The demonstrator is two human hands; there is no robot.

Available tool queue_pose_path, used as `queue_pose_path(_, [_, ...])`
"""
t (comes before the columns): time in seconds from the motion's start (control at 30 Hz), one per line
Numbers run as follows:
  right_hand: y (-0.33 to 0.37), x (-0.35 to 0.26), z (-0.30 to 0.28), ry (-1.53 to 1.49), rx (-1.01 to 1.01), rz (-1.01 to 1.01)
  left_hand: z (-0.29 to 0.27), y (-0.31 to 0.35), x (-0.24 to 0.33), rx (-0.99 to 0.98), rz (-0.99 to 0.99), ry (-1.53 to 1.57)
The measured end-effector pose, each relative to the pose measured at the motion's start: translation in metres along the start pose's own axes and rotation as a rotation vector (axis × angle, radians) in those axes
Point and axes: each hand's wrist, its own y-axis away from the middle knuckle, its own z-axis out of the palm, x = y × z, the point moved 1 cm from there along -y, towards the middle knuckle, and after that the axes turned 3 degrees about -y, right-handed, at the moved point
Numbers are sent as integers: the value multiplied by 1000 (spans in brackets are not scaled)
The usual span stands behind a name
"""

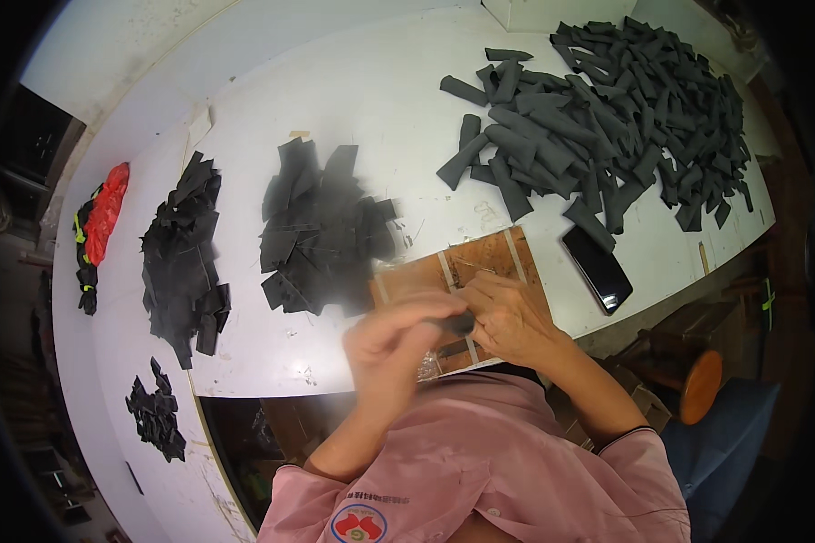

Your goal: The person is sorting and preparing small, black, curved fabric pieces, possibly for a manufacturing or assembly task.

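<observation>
Close to my body, both hands meet over a brown board (417, 278) with pale strips across it. My left hand (385, 339) is closed, thumb and fingers wrapped round a small black rolled piece (460, 323) that looks like a foam or fabric tube. Against the far end of that piece my right hand (512, 317) presses with bent, closed fingers. Motion blurs the left fingers a little, and the hands hide part of the tube. Just beyond my left hand lies a pile of flat black pieces (321, 235).
A large heap of dark tubes (598, 118) covers the far right of the white table (398, 109). A black phone (598, 270) lies right of the board. More black pieces (181, 258), a smaller black pile (157, 412) and a red bag (109, 213) are at left. A stool (700, 387) stands right.
</observation>
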Motion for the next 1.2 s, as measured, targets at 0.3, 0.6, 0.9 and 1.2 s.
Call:
queue_pose_path(0.3, [-2,-1,5,94,-53,-16,-8,7,-14,197,-172,491])
queue_pose_path(0.6, [-6,-10,-7,41,-54,22,-12,-9,9,149,94,-2])
queue_pose_path(0.9, [-4,-8,-7,77,-146,-27,-24,-2,2,79,43,-158])
queue_pose_path(1.2, [-3,-6,-8,99,-125,-10,-21,-3,-4,120,11,-84])
